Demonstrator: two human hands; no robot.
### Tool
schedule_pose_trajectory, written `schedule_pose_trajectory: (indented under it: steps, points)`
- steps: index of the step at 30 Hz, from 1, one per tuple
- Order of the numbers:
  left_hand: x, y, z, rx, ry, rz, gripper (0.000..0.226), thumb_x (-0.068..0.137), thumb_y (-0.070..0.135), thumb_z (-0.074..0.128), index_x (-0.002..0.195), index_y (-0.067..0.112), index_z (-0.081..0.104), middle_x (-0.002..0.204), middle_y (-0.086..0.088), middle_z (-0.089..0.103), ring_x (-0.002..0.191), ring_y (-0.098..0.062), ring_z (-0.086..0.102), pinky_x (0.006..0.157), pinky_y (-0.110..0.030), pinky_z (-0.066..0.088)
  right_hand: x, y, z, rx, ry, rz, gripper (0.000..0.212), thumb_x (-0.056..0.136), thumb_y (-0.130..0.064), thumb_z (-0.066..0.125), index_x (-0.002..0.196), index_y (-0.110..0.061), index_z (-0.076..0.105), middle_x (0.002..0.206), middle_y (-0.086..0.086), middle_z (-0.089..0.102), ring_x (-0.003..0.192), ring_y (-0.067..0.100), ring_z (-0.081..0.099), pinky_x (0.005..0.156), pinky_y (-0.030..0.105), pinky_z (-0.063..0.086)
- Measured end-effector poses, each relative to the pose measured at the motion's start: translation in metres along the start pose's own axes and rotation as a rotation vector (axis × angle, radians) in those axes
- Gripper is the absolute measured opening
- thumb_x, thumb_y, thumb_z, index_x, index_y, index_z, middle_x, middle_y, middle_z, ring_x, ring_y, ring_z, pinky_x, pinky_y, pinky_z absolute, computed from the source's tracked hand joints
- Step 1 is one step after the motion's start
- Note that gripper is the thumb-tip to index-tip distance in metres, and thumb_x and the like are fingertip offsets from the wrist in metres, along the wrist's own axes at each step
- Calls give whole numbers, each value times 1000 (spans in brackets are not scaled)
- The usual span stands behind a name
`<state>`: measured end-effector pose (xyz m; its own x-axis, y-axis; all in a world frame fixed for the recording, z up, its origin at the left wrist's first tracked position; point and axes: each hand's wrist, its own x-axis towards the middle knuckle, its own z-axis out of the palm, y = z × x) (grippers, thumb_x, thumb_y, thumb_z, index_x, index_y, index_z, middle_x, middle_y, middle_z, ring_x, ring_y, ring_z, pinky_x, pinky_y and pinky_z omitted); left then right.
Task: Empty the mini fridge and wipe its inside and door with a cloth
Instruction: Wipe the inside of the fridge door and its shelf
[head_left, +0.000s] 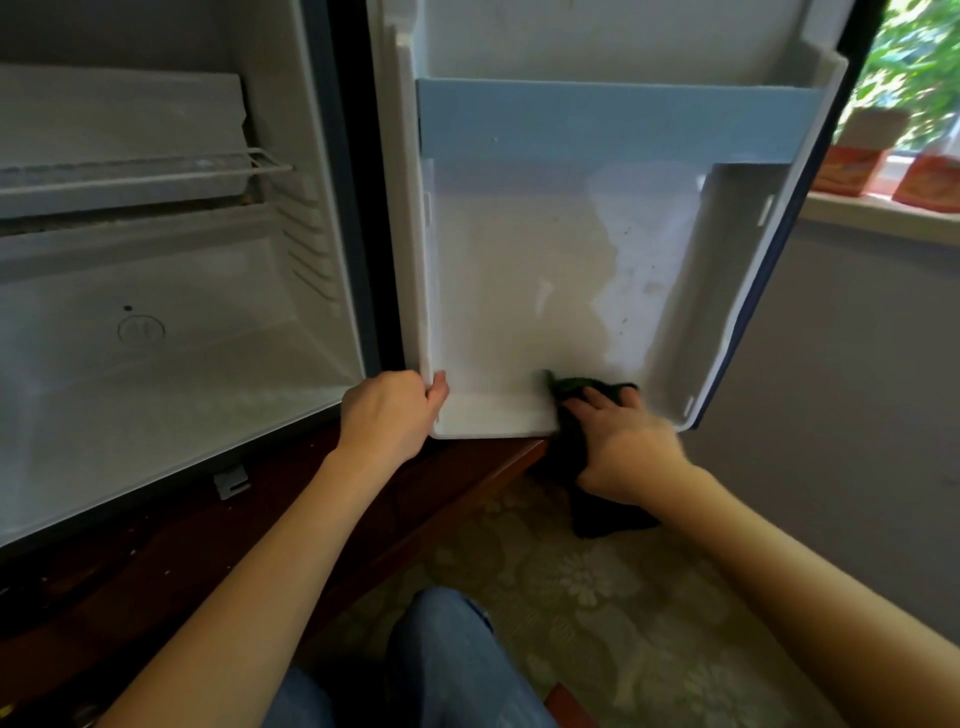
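patterned floor (597, 597) and a denim-clad knee (447, 660) lie nearest, beside a dark wooden stand (260, 519) that carries the mini fridge (182, 338). the hands are apart. left hand (387, 415) grips the lower hinge-side corner of the open door (519, 270), fingers curled round its edge. right hand (628, 447) presses a dark green cloth (605, 519) with straight fingers against the door's bottom ledge, right of its middle; the cloth's tail hangs below the palm. farther back, a wire rack (156, 176) sits inside the fridge, and orange containers (852, 166) stand on the windowsill.
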<state>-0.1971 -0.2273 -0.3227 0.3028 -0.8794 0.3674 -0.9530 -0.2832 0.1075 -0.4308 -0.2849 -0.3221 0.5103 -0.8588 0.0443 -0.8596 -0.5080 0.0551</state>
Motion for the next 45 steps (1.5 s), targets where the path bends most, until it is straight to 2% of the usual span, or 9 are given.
schedule_pose_trajectory:
  steps: [7,12,16,20,26,32,37,40,45]
  points:
    - [-2,-4,-8,193,-81,97,41,102,31,25,130,24,54,60,5,33,46,-8,30,40,-26,15,-16,28,0,109,-38,193,81,77,-54,60,146,-28,27,145,-3,35,133,31,28,96,47,46]
    - [-2,-4,-2,47,-25,56,44,102,38,33,85,13,65,55,1,41,49,-19,47,44,-27,24,10,-70,-1,136,-42,-70,81,76,-43,64,146,-22,28,148,4,31,131,33,28,101,43,41]
    - [1,-9,3,31,-26,18,45,100,43,31,96,16,66,57,2,41,53,-19,44,44,-28,21,25,-131,-13,67,-153,-167,81,82,-40,61,148,-14,23,152,9,25,136,36,22,103,46,40]
    - [0,-12,5,-28,2,-2,51,100,47,33,67,14,54,53,0,43,52,-21,46,47,-28,29,18,-93,-14,33,-136,-180,74,82,-43,58,146,-26,25,150,3,29,131,34,28,99,45,40]
    - [-2,-10,-1,62,-38,27,41,102,37,26,112,22,63,58,5,37,46,-9,32,41,-27,16,-14,-4,-2,6,-80,100,77,80,-49,57,147,-28,24,149,1,31,133,32,29,98,45,43]
    - [-4,-5,-6,73,-58,24,43,103,41,29,86,16,60,56,4,41,46,-11,39,41,-26,21,-31,35,12,67,19,248,81,80,-52,57,149,-28,22,152,-2,26,140,30,20,96,44,47]
    - [6,0,-30,-42,-155,-30,52,94,61,36,64,19,46,64,1,53,57,-15,52,52,-26,40,-31,45,-15,1150,57,375,40,86,-11,62,125,-13,57,110,14,65,99,31,63,87,46,53]
    - [17,4,-55,-83,-47,-57,53,86,69,42,64,21,47,63,4,52,54,-11,49,48,-25,36,-35,32,-43,1510,253,143,40,83,-2,61,113,-28,61,100,5,68,98,26,64,79,34,52]
    - [26,3,-66,-143,93,-16,44,96,49,44,67,16,48,64,-1,52,58,-19,52,49,-27,36,7,5,-81,395,789,-329,80,67,-20,80,138,-32,44,142,-6,39,117,21,33,92,45,40]
